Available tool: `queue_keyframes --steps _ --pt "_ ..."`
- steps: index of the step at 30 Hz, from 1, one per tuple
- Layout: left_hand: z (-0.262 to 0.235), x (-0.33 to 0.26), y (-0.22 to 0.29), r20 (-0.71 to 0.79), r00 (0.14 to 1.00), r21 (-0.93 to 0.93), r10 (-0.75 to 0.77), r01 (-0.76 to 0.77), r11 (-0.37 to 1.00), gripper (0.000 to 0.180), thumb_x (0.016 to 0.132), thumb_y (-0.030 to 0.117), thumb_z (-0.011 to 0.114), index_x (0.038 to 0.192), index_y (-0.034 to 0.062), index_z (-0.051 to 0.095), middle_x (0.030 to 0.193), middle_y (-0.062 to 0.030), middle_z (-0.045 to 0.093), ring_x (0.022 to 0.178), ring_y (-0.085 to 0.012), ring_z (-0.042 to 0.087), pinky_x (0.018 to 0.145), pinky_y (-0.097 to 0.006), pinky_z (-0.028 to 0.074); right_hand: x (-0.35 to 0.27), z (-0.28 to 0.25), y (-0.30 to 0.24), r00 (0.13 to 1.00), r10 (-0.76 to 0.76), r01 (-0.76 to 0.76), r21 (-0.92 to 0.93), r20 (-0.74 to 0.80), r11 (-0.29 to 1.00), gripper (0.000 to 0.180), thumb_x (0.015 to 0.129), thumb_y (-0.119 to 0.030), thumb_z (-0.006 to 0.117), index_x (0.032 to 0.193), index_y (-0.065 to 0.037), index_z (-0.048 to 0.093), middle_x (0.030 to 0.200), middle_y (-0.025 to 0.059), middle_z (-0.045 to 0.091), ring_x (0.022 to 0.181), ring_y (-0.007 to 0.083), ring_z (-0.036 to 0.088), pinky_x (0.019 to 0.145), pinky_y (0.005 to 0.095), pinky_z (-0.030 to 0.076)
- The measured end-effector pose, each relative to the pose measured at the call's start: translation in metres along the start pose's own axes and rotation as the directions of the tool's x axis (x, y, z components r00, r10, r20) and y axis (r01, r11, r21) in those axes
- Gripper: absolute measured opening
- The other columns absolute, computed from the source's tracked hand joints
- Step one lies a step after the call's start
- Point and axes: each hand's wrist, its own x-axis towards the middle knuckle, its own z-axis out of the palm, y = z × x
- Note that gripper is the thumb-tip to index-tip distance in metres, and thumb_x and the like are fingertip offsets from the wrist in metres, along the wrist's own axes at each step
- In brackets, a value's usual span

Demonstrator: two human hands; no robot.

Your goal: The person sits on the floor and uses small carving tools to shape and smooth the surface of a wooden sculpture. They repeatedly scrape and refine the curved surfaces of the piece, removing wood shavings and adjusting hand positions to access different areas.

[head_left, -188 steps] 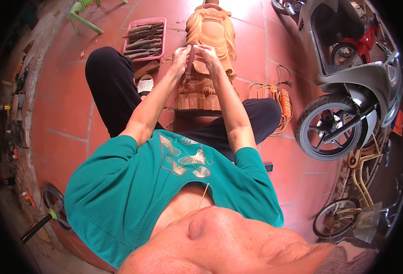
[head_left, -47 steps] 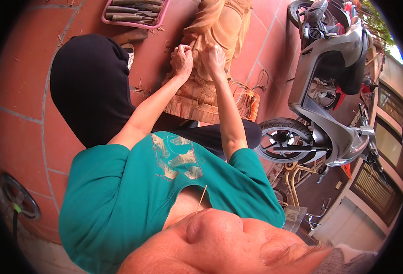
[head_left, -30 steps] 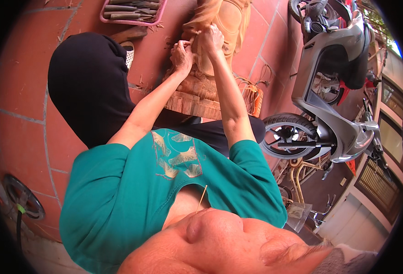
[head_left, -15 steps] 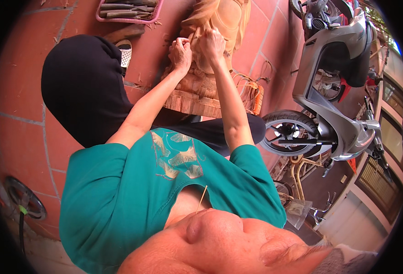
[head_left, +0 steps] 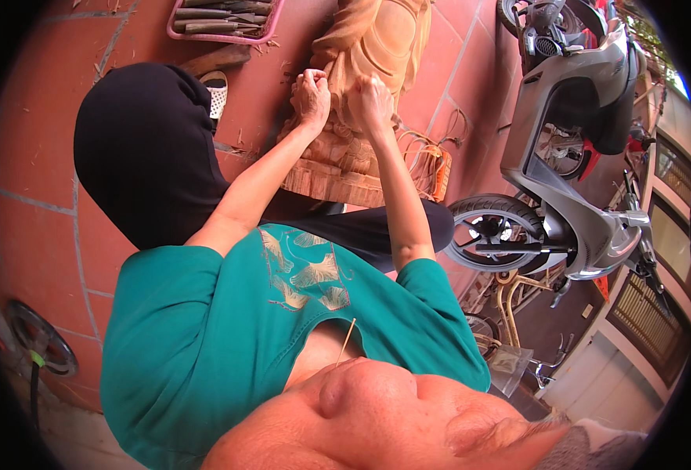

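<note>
A tall carved wooden statue [head_left: 377,47] stands on the red tiled floor [head_left: 40,141] between my legs. Both my hands are pressed against its middle, close together. My left hand [head_left: 312,95] is curled into a fist on the statue's left side. My right hand [head_left: 370,100] is also fisted, just to the right of it. Each fist seems closed around a small tool, which the fingers hide. My left knee in black trousers [head_left: 146,149] is raised on the left.
A pink tray of chisels [head_left: 221,14] lies at the top, with a wooden handle [head_left: 216,59] and a white sandal [head_left: 216,90] below it. A grey scooter [head_left: 580,157] is parked on the right, beside a coiled orange cord [head_left: 433,160]. A small wheel [head_left: 40,345] lies at the lower left.
My hands have stayed on the statue's middle, shifting only slightly against it. The view has tilted a little since the oldest frame, in which the statue stood further off.
</note>
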Motion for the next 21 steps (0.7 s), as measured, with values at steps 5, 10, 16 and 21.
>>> queue_keyframes --steps 5,10,16,21 --pt "0.003 -0.002 -0.001 0.004 1.000 -0.005 0.029 -0.029 1.000 0.015 0.089 0.021 0.056 0.098 0.0100 0.061 0.094 -0.0109 0.064 0.089 -0.0306 0.062 0.080 -0.044 0.048 0.057 0.032 0.008 0.995 -0.038 0.030 -0.094 -0.092 0.995 0.014 0.079 -0.010 0.054 0.074 -0.002 0.064 0.087 0.0209 0.063 0.078 0.0396 0.065 0.069 0.0481 0.052" --pt "0.007 -0.001 -0.005 0.110 0.994 -0.068 -0.012 0.020 0.997 0.013 0.091 0.023 0.051 0.100 0.0156 0.056 0.102 -0.0077 0.060 0.101 -0.0315 0.056 0.082 -0.050 0.046 0.051 0.032 0.013 0.997 0.037 -0.038 -0.003 -0.061 0.999 0.015 0.077 -0.013 0.056 0.074 -0.002 0.065 0.086 0.0228 0.064 0.080 0.0401 0.064 0.070 0.0494 0.050" --pt "0.002 0.001 -0.005 0.086 0.996 -0.035 -0.033 0.036 0.999 0.013 0.090 0.022 0.051 0.100 0.0159 0.056 0.104 -0.0081 0.059 0.102 -0.0316 0.055 0.083 -0.051 0.046 -0.007 -0.004 0.004 0.999 0.007 -0.010 0.064 0.047 0.998 0.016 0.081 -0.013 0.055 0.075 0.000 0.063 0.087 0.0228 0.062 0.078 0.0404 0.064 0.068 0.0493 0.051" --pt "0.001 0.002 -0.005 0.094 0.995 -0.040 -0.032 0.036 0.999 0.013 0.090 0.022 0.051 0.100 0.0158 0.057 0.104 -0.0082 0.059 0.101 -0.0321 0.055 0.083 -0.051 0.046 0.022 0.012 -0.004 0.998 0.004 -0.006 -0.030 -0.059 1.000 0.016 0.082 -0.012 0.055 0.075 0.000 0.062 0.090 0.0230 0.062 0.079 0.0402 0.065 0.068 0.0497 0.051"
